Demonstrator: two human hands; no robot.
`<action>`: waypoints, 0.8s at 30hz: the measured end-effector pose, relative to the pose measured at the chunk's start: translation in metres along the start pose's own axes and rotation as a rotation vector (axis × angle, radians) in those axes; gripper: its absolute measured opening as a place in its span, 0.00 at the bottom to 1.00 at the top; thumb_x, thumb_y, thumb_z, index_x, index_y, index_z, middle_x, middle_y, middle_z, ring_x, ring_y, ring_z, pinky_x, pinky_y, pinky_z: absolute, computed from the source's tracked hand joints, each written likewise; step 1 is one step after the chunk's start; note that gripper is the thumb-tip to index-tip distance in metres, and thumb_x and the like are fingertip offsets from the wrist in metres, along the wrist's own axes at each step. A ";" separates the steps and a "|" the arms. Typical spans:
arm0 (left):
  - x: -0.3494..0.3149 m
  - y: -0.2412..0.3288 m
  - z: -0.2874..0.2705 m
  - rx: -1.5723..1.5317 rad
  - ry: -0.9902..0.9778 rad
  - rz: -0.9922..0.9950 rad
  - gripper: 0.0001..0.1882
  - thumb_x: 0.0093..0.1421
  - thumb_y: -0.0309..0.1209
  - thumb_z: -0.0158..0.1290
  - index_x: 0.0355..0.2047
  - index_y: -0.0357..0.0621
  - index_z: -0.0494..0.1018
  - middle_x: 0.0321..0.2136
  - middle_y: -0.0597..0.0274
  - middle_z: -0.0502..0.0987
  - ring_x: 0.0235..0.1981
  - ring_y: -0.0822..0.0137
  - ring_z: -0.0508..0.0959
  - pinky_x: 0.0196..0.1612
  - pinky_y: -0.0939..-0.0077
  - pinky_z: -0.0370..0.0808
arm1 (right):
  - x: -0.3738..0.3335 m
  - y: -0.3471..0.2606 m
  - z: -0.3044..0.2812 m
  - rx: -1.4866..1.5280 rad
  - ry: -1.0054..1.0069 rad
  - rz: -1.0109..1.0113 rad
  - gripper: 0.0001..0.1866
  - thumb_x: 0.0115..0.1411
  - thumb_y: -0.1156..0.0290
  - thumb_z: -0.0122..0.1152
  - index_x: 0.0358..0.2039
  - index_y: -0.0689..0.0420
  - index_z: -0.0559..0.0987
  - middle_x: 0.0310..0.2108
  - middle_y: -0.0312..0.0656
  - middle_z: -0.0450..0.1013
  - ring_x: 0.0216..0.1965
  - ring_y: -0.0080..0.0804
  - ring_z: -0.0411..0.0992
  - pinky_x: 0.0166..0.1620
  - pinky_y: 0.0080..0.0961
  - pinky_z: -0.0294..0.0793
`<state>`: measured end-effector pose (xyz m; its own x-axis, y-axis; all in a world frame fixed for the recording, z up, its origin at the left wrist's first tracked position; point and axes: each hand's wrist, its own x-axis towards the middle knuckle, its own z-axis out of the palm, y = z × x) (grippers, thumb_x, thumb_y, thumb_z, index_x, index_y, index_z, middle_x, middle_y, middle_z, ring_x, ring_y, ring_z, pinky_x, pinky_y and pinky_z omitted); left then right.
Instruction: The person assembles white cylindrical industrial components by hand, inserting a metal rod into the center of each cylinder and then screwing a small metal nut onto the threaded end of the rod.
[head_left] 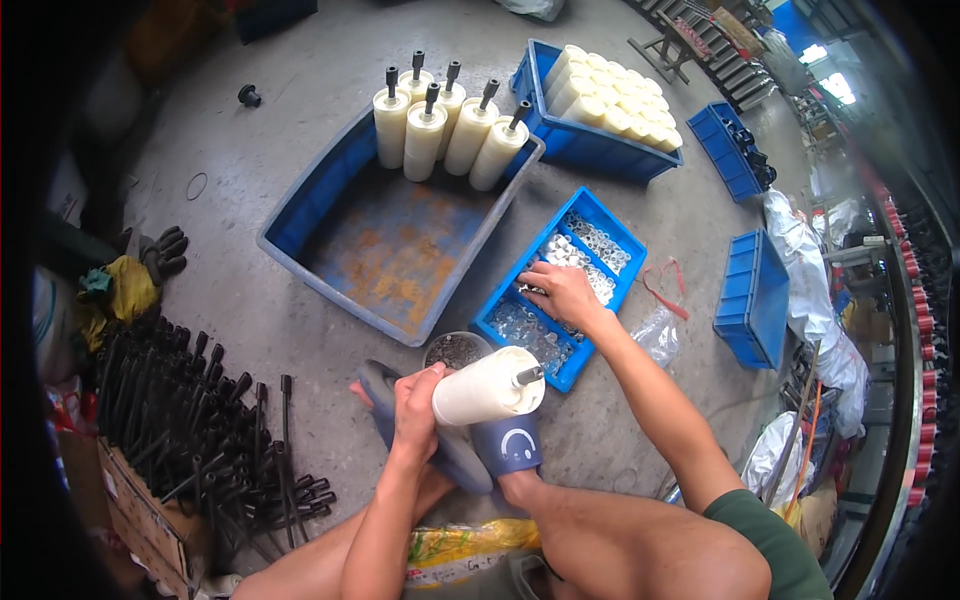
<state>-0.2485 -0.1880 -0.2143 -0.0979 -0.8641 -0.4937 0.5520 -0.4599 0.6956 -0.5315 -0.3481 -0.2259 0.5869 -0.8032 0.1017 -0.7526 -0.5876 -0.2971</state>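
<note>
My left hand (416,400) is wrapped round a cream-white cylindrical roller (475,393), held tilted with one end toward me. A short metal shaft (527,376) sticks out of that end. Over a blue divided tray (567,378), my right hand (563,293) dips its bent fingertips among small parts; what they pinch, if anything, is hidden. White pieces and metal rings (598,243) fill the tray's far compartments, and clear-looking small rings (528,333) its near one. A small round tub (456,350) of tiny dark pieces stands behind the roller.
A large blue bin (345,305) holds several upright rollers (425,140) with black shaft ends. Behind it, a blue crate (600,152) is packed with white cylinders. Black rods (190,420) are heaped at left. Blue crates (752,300) and white sacks (815,290) stand at right.
</note>
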 end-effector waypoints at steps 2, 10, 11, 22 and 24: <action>0.000 0.000 -0.001 -0.003 0.008 0.004 0.20 0.69 0.36 0.47 0.35 0.30 0.81 0.28 0.58 0.83 0.28 0.71 0.79 0.35 0.77 0.74 | -0.003 0.003 -0.004 -0.028 -0.050 0.007 0.12 0.55 0.68 0.68 0.40 0.49 0.84 0.32 0.41 0.75 0.34 0.45 0.77 0.37 0.40 0.78; 0.001 -0.001 0.003 0.041 -0.012 0.006 0.20 0.69 0.36 0.47 0.34 0.29 0.81 0.28 0.58 0.83 0.28 0.70 0.79 0.36 0.77 0.74 | -0.010 -0.007 0.003 -0.027 0.055 0.145 0.16 0.55 0.66 0.68 0.45 0.51 0.80 0.32 0.42 0.74 0.35 0.45 0.77 0.38 0.39 0.77; 0.001 -0.001 0.003 0.040 -0.011 0.001 0.20 0.69 0.36 0.47 0.34 0.29 0.81 0.28 0.58 0.83 0.28 0.70 0.79 0.36 0.77 0.74 | -0.009 -0.009 0.003 -0.039 0.047 0.154 0.16 0.55 0.66 0.68 0.45 0.51 0.80 0.32 0.42 0.74 0.36 0.45 0.77 0.38 0.39 0.77; 0.001 0.001 0.001 -0.007 -0.009 -0.012 0.20 0.69 0.37 0.47 0.36 0.30 0.81 0.29 0.57 0.83 0.28 0.70 0.80 0.36 0.77 0.75 | 0.001 -0.011 -0.003 -0.039 -0.049 0.021 0.11 0.53 0.68 0.68 0.38 0.52 0.81 0.34 0.41 0.73 0.37 0.44 0.77 0.39 0.39 0.78; 0.001 0.002 0.001 -0.001 -0.011 -0.015 0.20 0.69 0.37 0.47 0.36 0.30 0.81 0.29 0.57 0.83 0.28 0.70 0.80 0.36 0.77 0.75 | 0.003 -0.006 -0.006 -0.020 -0.035 -0.009 0.11 0.54 0.67 0.68 0.39 0.52 0.81 0.35 0.41 0.73 0.37 0.45 0.77 0.39 0.39 0.78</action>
<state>-0.2486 -0.1897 -0.2131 -0.1147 -0.8594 -0.4983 0.5513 -0.4723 0.6877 -0.5272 -0.3477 -0.2178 0.6036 -0.7942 0.0707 -0.7530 -0.5969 -0.2771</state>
